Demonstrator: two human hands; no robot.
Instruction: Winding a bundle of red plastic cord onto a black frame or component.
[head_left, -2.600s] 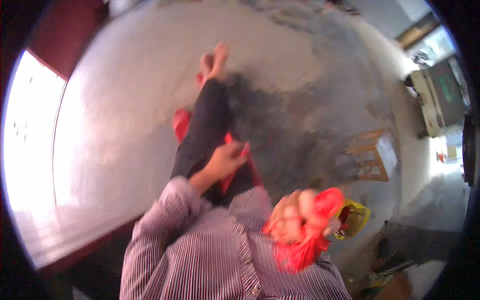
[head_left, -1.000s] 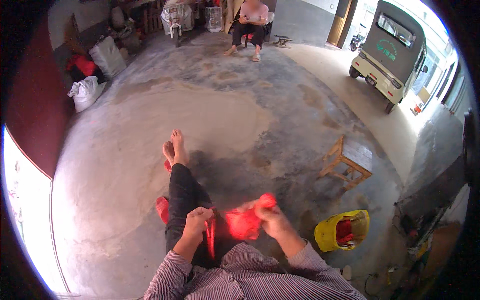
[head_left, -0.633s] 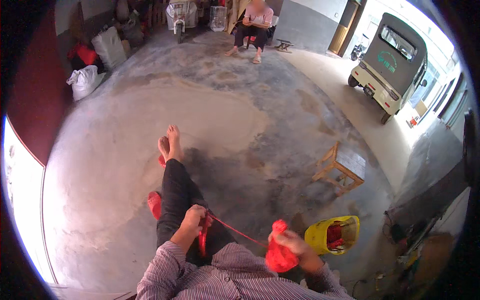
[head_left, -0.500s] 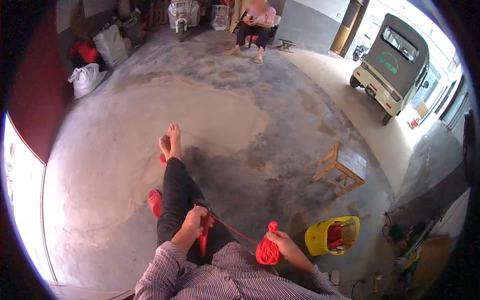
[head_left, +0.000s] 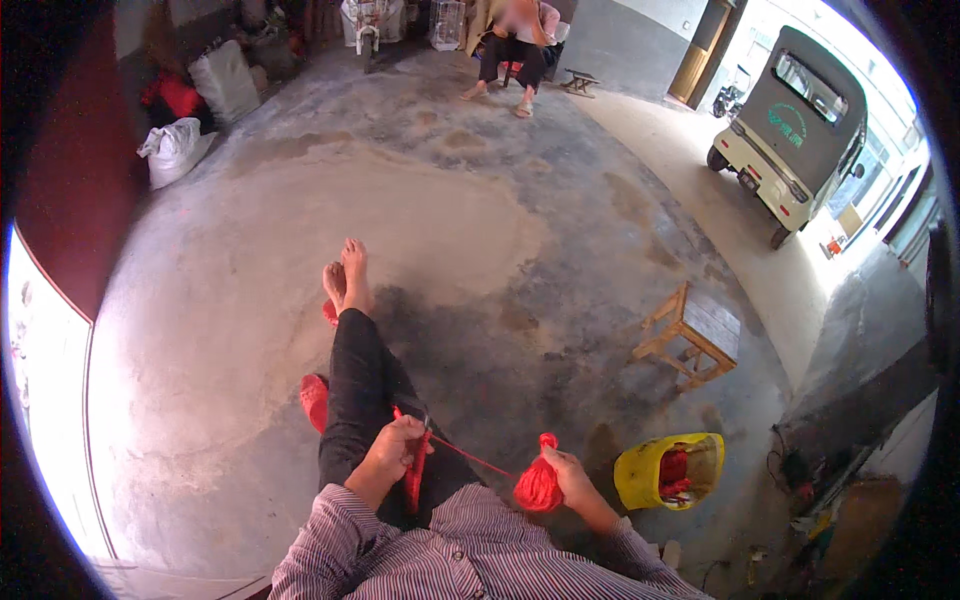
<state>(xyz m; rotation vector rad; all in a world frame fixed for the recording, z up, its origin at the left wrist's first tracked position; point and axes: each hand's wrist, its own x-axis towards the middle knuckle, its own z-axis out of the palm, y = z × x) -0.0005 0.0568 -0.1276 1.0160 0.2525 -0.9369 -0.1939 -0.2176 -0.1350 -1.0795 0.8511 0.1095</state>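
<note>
My left hand [head_left: 396, 447] is closed over my dark trousers on a narrow red strip [head_left: 416, 478], with a small dark piece at its top that I cannot make out. From there a taut red cord [head_left: 472, 456] runs to the right, to a bundle of red cord [head_left: 540, 487] beside my lap. My right hand [head_left: 572, 478] grips that bundle from its right side, fingers wrapped about its upper part. The bundle narrows to a knot-like top and bulges below.
A yellow container [head_left: 640, 475] with red material inside stands to my right, a wooden stool [head_left: 697, 335] beyond it. Red slippers [head_left: 314, 402] lie by my crossed legs. Farther off are a seated person [head_left: 515, 50], a three-wheeled vehicle [head_left: 795, 125] and white sacks [head_left: 172, 153].
My right hand and the cord bundle have shifted slightly, the bundle now tilting more. The left hand's red strip has turned a little. The whole view has shifted slightly.
</note>
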